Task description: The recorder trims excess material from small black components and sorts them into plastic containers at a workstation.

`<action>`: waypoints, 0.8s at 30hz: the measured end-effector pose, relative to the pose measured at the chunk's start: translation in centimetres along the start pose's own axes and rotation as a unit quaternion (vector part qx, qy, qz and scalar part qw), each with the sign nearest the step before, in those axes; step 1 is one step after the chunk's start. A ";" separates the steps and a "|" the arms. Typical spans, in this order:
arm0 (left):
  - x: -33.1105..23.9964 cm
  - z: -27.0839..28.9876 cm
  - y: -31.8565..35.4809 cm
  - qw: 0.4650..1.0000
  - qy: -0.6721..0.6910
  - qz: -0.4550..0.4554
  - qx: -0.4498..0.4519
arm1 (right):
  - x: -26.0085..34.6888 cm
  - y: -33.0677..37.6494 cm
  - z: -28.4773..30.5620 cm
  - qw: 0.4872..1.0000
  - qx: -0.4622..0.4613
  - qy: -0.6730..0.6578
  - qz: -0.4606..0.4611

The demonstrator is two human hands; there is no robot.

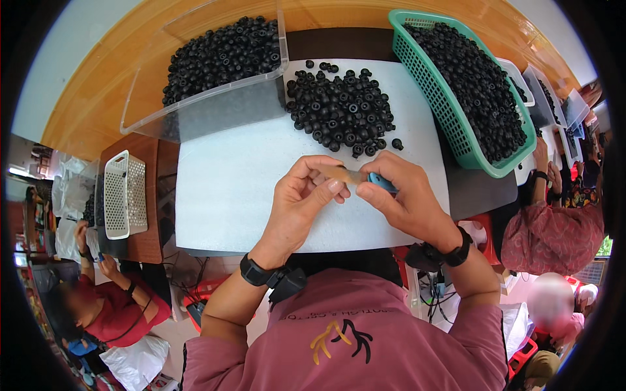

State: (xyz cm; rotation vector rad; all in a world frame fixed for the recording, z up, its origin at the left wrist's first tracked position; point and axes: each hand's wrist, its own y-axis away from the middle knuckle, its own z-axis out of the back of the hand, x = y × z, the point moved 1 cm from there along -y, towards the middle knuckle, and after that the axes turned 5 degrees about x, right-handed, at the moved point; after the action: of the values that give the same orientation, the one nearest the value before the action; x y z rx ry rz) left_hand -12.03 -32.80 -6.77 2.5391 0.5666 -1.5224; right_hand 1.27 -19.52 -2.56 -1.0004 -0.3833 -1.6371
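Observation:
Above the white work sheet [228,195], my two hands meet in front of a heap of small round black parts [339,111], many with a hole in the end. My right hand [407,195] is closed around the blue handle of a small knife [383,183], whose short blade points left toward my other hand. My left hand [303,195] is closed in a pinch at the blade's end. A bit of something dark shows between its fingertips, probably one of the black parts; the fingers hide most of it.
A clear plastic bin [202,117] of black parts stands at the back left, a green basket [460,124] full of them at the back right. A white basket [126,195] sits on the left. Co-workers sit at both sides, a red sleeve [130,306] at left, a patterned one [554,238] at right.

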 end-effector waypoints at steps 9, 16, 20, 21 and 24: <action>0.2 0.3 -0.2 0.999 0.024 0.009 0.023 | -0.8 0.1 0.1 0.993 -0.013 0.114 0.035; 0.2 0.3 -0.2 0.999 0.028 0.004 0.036 | -0.4 0.2 0.6 0.990 -0.007 0.134 0.038; 0.2 0.2 -0.2 0.999 0.020 0.014 0.042 | -0.2 0.2 0.7 0.991 -0.011 0.129 0.044; 0.1 0.2 -0.1 0.999 0.014 0.014 0.044 | -0.1 0.2 0.7 0.990 -0.012 0.130 0.045; 0.0 0.0 -0.1 0.999 -0.002 0.017 0.042 | -0.1 0.3 0.7 0.991 -0.013 0.124 0.045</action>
State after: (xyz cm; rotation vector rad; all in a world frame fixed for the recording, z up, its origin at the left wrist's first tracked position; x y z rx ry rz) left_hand -12.05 -32.72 -6.73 2.5938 0.4666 -1.5709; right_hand 1.79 -19.08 -2.32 -0.8088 -0.1473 -1.6652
